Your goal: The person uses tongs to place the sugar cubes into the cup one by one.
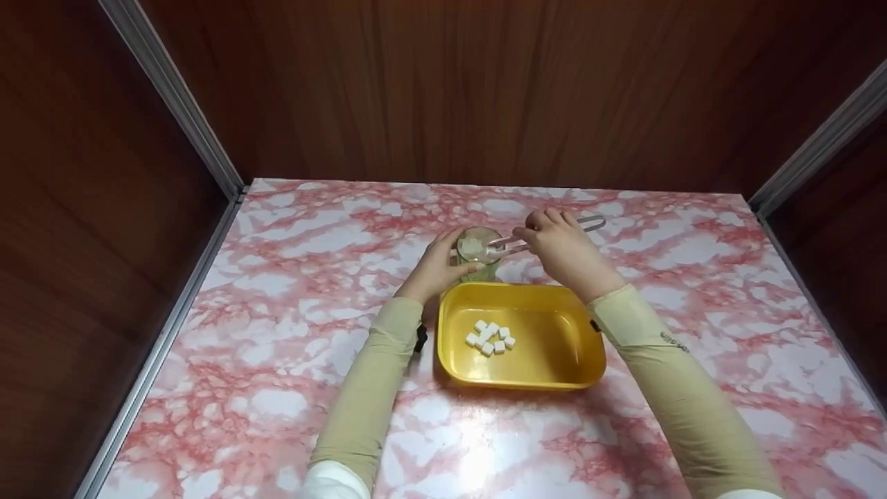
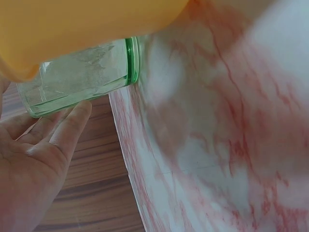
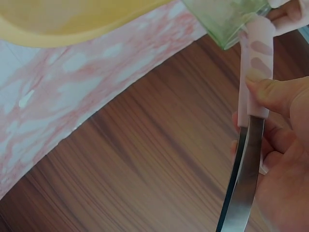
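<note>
A green-tinted clear glass [image 1: 477,272] stands on the table behind the yellow tray [image 1: 533,384], with whitish pieces inside it. My left hand [image 1: 438,267] holds it from the left, thumb on the near side; in the left wrist view its fingers [image 2: 72,126] lie against the glass wall [image 2: 82,77]. My right hand [image 1: 563,248] grips metal tongs [image 3: 246,169] with pink tips, thumb pressing on one pink arm. The tips reach the glass's mouth from the right. Something white shows at them, too small to tell. Several white cubes [image 1: 488,337] lie in the tray's left part.
The table [image 1: 291,333] has a red-and-white marbled top. Dark wood-grain panels [image 1: 443,90] stand at its back and sides, with metal strips [image 1: 180,104] at the corners. The yellow tray sits between my forearms, close in front of the glass.
</note>
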The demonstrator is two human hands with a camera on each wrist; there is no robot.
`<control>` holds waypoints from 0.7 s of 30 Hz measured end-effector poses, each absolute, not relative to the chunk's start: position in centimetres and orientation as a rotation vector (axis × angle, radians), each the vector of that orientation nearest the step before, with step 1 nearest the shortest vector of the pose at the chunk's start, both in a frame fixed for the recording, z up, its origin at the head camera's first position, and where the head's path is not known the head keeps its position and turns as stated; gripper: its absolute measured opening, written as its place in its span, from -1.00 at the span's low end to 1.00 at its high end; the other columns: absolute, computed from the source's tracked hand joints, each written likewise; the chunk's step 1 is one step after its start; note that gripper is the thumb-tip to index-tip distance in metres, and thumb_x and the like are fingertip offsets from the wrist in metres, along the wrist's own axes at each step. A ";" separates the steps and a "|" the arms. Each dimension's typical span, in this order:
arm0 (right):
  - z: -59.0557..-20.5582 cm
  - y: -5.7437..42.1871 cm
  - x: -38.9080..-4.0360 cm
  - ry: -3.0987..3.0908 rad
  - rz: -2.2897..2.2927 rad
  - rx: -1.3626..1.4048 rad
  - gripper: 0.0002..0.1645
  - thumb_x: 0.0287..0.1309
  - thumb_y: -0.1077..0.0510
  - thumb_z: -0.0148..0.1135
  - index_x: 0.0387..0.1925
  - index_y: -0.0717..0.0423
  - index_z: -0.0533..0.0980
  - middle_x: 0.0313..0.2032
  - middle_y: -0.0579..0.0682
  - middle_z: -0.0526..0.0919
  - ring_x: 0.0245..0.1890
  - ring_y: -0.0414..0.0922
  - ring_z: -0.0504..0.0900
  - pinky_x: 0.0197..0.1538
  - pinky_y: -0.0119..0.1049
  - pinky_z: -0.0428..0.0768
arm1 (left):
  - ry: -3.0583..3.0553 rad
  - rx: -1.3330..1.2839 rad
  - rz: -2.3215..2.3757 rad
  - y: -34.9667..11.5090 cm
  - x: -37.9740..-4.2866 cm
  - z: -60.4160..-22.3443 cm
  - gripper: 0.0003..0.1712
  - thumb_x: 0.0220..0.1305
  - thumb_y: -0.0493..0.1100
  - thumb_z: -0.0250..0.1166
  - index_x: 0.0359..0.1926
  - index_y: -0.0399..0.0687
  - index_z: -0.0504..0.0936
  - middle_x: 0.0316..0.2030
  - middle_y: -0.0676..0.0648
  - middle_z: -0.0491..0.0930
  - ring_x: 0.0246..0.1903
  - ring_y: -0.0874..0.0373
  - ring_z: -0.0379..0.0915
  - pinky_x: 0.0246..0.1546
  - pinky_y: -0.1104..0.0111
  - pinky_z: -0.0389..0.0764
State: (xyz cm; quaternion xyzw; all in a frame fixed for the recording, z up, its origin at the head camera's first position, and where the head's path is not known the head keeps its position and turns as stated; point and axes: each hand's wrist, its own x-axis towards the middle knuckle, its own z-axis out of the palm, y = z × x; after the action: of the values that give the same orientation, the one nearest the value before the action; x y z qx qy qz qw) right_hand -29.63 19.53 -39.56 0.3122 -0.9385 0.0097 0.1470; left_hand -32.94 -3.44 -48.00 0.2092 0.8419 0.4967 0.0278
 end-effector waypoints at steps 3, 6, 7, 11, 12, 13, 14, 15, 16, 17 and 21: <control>-39.5 19.5 -29.6 -2.715 0.029 0.888 -0.70 0.14 0.32 0.30 -0.06 0.09 0.63 -0.19 0.13 0.53 -0.16 0.09 0.41 0.00 0.03 0.40 | 2.595 0.637 1.535 -3.4 -32.9 -47.9 -0.08 0.15 -0.04 0.41 0.43 -0.14 0.16 0.34 -0.23 0.18 0.18 -0.15 0.33 0.16 0.19 0.38; -39.4 19.5 -29.7 -2.731 0.028 0.879 -0.69 0.13 0.32 0.31 -0.06 0.08 0.63 -0.18 0.13 0.53 -0.14 0.09 0.41 0.05 0.05 0.40 | 2.587 0.626 1.540 -3.4 -32.9 -47.8 -0.09 0.15 -0.05 0.41 0.44 -0.13 0.16 0.33 -0.22 0.19 0.17 -0.15 0.33 0.15 0.17 0.39; -39.4 19.5 -29.7 -2.734 0.026 0.879 -0.69 0.13 0.32 0.31 -0.06 0.08 0.63 -0.18 0.13 0.53 -0.13 0.10 0.41 0.05 0.06 0.40 | 2.581 0.623 1.544 -3.4 -32.8 -47.8 -0.09 0.15 -0.05 0.40 0.44 -0.12 0.16 0.33 -0.22 0.20 0.17 -0.16 0.34 0.15 0.16 0.39; -39.4 19.7 -29.7 -2.739 0.018 0.878 -0.65 0.09 0.34 0.34 -0.05 0.09 0.62 -0.17 0.14 0.53 -0.12 0.10 0.42 0.09 0.05 0.40 | 2.567 0.621 1.556 -3.2 -32.8 -47.8 -0.09 0.16 -0.08 0.40 0.44 -0.12 0.15 0.33 -0.23 0.21 0.16 -0.17 0.35 0.14 0.16 0.40; -39.4 19.7 -29.7 -2.741 0.019 0.877 -0.64 0.08 0.34 0.35 -0.04 0.09 0.62 -0.16 0.14 0.53 -0.12 0.10 0.42 0.10 0.04 0.40 | 2.563 0.622 1.561 -3.2 -32.8 -47.9 -0.09 0.17 -0.09 0.40 0.44 -0.13 0.14 0.33 -0.24 0.21 0.17 -0.18 0.34 0.15 0.15 0.40; -39.3 19.7 -29.6 -2.742 0.021 0.877 -0.63 0.07 0.35 0.36 -0.04 0.09 0.61 -0.16 0.14 0.53 -0.12 0.10 0.42 0.11 0.04 0.40 | 2.556 0.618 1.567 -3.2 -32.8 -47.9 -0.10 0.18 -0.11 0.39 0.45 -0.12 0.13 0.33 -0.24 0.20 0.17 -0.18 0.34 0.14 0.15 0.40; -39.3 19.7 -29.6 -2.743 0.023 0.876 -0.62 0.05 0.35 0.37 -0.04 0.09 0.61 -0.15 0.14 0.53 -0.11 0.10 0.42 0.11 0.04 0.39 | 2.552 0.616 1.569 -3.2 -32.8 -47.9 -0.10 0.18 -0.12 0.39 0.45 -0.12 0.13 0.34 -0.23 0.19 0.17 -0.18 0.33 0.14 0.15 0.40; -39.3 19.7 -29.6 -2.743 0.024 0.875 -0.61 0.05 0.34 0.37 -0.03 0.09 0.61 -0.15 0.14 0.53 -0.11 0.10 0.41 0.11 0.04 0.39 | 2.546 0.614 1.571 -3.2 -32.8 -47.9 -0.10 0.19 -0.12 0.38 0.45 -0.13 0.12 0.34 -0.23 0.19 0.18 -0.18 0.33 0.14 0.15 0.41; -39.3 19.8 -29.6 -2.742 0.023 0.873 -0.61 0.05 0.34 0.38 -0.03 0.09 0.61 -0.14 0.14 0.53 -0.10 0.10 0.41 0.12 0.04 0.39 | 2.540 0.613 1.575 -3.2 -32.8 -47.9 -0.10 0.19 -0.13 0.38 0.45 -0.13 0.12 0.34 -0.24 0.19 0.18 -0.19 0.33 0.13 0.15 0.42; -39.3 19.8 -29.5 -2.740 0.021 0.873 -0.61 0.05 0.33 0.38 -0.03 0.10 0.60 -0.14 0.14 0.53 -0.10 0.10 0.41 0.11 0.05 0.39 | 2.540 0.613 1.575 -3.2 -32.8 -47.9 -0.10 0.19 -0.13 0.38 0.45 -0.14 0.12 0.35 -0.24 0.18 0.18 -0.19 0.33 0.13 0.15 0.42; -39.2 19.9 -29.3 -2.729 0.011 0.865 -0.61 0.07 0.32 0.37 -0.01 0.12 0.59 -0.15 0.14 0.53 -0.11 0.10 0.40 0.09 0.04 0.39 | 2.539 0.622 1.577 -3.4 -32.7 -47.9 -0.09 0.18 -0.11 0.38 0.45 -0.15 0.12 0.35 -0.23 0.18 0.17 -0.18 0.34 0.11 0.17 0.44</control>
State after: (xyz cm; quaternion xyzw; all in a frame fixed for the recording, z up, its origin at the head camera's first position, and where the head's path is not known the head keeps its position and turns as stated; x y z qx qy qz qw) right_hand -29.26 19.90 -39.23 0.2992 -0.9440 0.0038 0.1391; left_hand -32.73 -3.35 -47.90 0.2037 0.8309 0.5159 0.0444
